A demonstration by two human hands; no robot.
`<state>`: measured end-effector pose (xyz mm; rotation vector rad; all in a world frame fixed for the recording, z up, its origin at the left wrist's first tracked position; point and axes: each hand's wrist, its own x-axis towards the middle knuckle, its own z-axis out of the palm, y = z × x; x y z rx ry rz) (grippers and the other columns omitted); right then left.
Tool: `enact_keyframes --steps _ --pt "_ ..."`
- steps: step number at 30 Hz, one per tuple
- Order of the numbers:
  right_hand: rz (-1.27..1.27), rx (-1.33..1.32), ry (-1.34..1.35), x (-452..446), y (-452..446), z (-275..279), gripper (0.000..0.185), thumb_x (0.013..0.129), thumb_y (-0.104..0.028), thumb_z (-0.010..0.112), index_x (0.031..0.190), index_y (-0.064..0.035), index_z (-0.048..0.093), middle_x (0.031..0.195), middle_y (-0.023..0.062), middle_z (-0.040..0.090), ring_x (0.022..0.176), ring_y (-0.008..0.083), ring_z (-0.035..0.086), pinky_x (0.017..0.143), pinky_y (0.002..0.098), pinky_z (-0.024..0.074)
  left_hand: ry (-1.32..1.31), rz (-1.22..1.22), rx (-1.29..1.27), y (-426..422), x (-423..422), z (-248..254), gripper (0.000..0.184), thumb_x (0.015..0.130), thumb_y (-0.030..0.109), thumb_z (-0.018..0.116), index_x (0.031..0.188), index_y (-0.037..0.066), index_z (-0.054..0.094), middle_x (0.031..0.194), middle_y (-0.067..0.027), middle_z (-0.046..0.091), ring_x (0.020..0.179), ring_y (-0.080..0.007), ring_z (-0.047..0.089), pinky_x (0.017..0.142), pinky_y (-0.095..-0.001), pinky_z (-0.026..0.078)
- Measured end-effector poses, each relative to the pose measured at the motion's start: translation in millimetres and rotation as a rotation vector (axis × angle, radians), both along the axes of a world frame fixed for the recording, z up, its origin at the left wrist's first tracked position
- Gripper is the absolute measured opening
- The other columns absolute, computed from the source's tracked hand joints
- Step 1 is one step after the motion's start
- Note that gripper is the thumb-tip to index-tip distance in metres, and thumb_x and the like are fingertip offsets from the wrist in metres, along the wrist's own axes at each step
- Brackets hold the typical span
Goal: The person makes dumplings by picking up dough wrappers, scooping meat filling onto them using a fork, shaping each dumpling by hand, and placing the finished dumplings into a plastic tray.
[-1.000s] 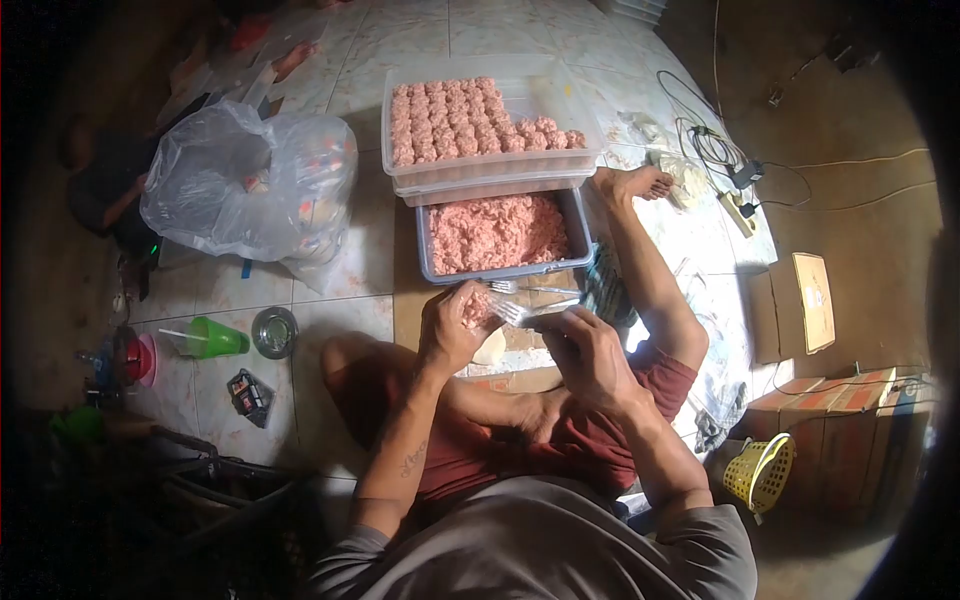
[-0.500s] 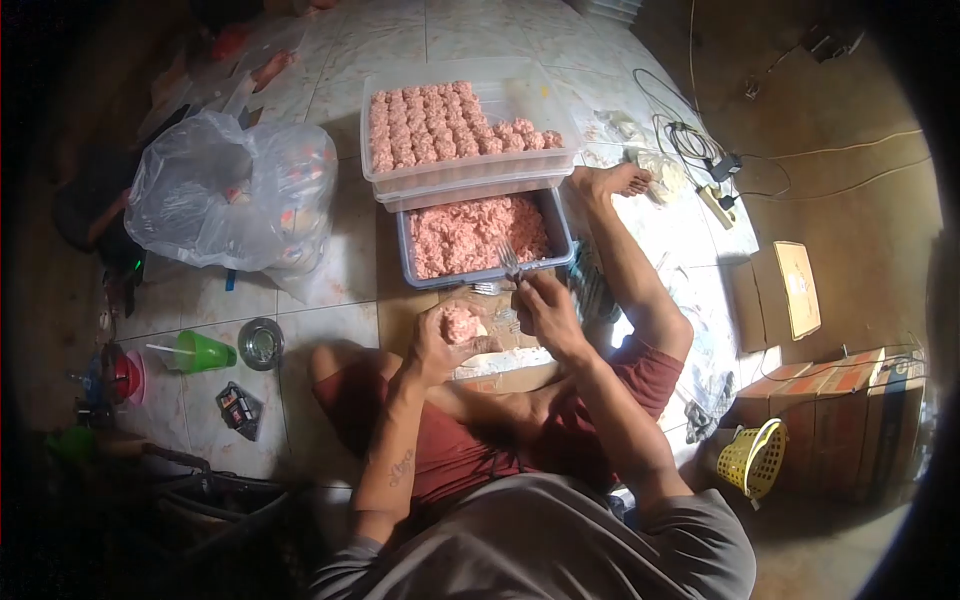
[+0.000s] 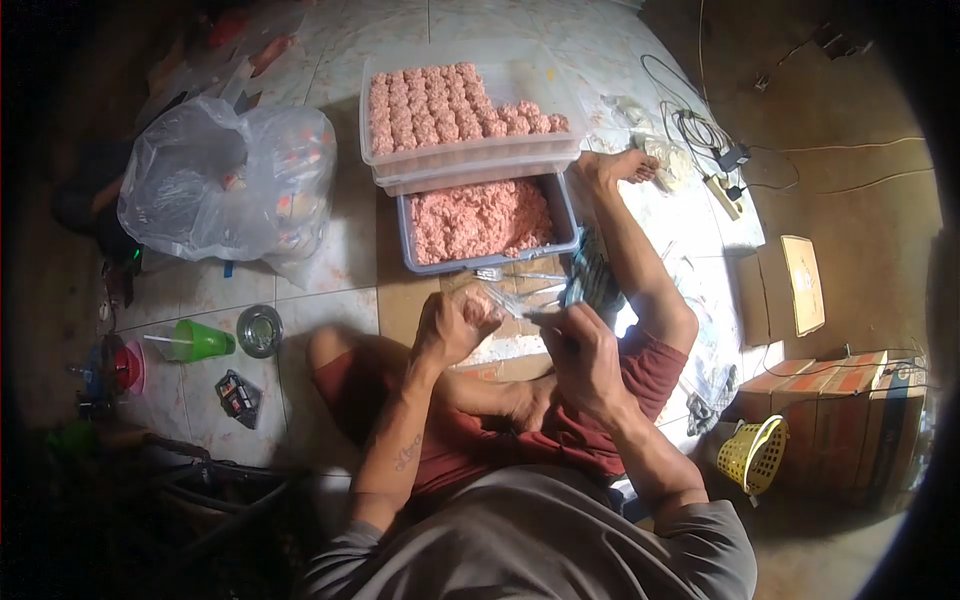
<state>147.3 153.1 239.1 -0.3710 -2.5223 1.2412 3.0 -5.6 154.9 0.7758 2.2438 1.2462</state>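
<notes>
My left hand (image 3: 448,335) is curled around a lump of pink minced meat (image 3: 480,298), part of it hidden by the fingers. My right hand (image 3: 588,355) grips a fork (image 3: 512,304) by its handle; the blurred tines point left, close beside the lump. Beyond both hands stands a blue-rimmed tub (image 3: 490,264) of loose minced meat (image 3: 470,222). Stacked clear plastic trays (image 3: 470,172) overlap its far side, the top one carrying rows of meatballs (image 3: 425,105). More forks (image 3: 490,274) lie on the cardboard just in front of the tub.
A large clear plastic bag (image 3: 190,185) stands on the tiles at left, with a green cup (image 3: 205,341) and a glass ashtray (image 3: 260,331) nearer me. On the right are cables with a power strip (image 3: 722,197), a yellow basket (image 3: 752,455) and cardboard boxes (image 3: 830,430).
My right hand has drawn the fork back from the tub's near edge, down to the lump in my left hand. My left hand has turned and closed more around the meat.
</notes>
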Motion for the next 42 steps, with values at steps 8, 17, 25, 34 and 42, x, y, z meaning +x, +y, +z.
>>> enact_keyframes --steps 8,17,25,34,42 --pt "0.06 -0.052 0.037 -8 2 -26 0.008 0.089 0.004 0.063 0.097 0.0013 0.065 0.089 0.0206 0.063 0.081 0.0366 0.065 0.07 0.041 0.051 -0.118 -0.039 0.295 -1 -1 -21 0.039 0.077 0.02 0.089 0.101 0.003 0.064 0.084 -0.0085 0.07 0.076 -0.0159 0.068 0.07 -0.0325 0.055" --pt "0.094 -0.075 -0.005 -7 3 -29 0.01 0.089 0.004 0.063 0.099 0.0023 0.065 0.088 0.0194 0.064 0.08 0.0341 0.066 0.071 0.0392 0.0514 -0.072 0.113 0.474 9 7 -11 0.036 0.077 0.012 0.089 0.103 0.002 0.066 0.083 -0.0014 0.067 0.072 -0.0066 0.059 0.069 -0.0251 0.052" --pt "0.104 -0.038 0.016 -5 2 -29 0.005 0.09 0.003 0.064 0.094 0.0017 0.066 0.087 0.0196 0.064 0.079 0.036 0.065 0.069 0.0416 0.0503 0.18 0.021 0.312 4 1 0 0.032 0.072 0.008 0.085 0.094 0.005 0.061 0.076 -0.0001 0.06 0.07 -0.0099 0.055 0.062 -0.0302 0.047" --pt "0.02 -0.138 0.05 -3 6 -21 0.005 0.091 0.001 0.064 0.095 0.003 0.065 0.084 0.0153 0.062 0.076 0.0239 0.062 0.069 0.0349 0.0496 0.185 -0.011 0.428 2 -5 1 0.03 0.075 0.013 0.089 0.09 0.003 0.064 0.077 -0.0054 0.067 0.069 -0.0143 0.06 0.068 -0.0291 0.051" --pt "-0.014 -0.328 0.005 7 7 -27 0.008 0.09 0.003 0.065 0.098 0.0035 0.067 0.089 0.0176 0.066 0.081 0.0271 0.066 0.073 0.0366 0.0518 0.043 -0.026 0.378 -6 2 0 0.034 0.069 0.013 0.09 0.091 0.002 0.066 0.083 -0.0116 0.069 0.079 -0.0248 0.069 0.075 -0.0379 0.055"
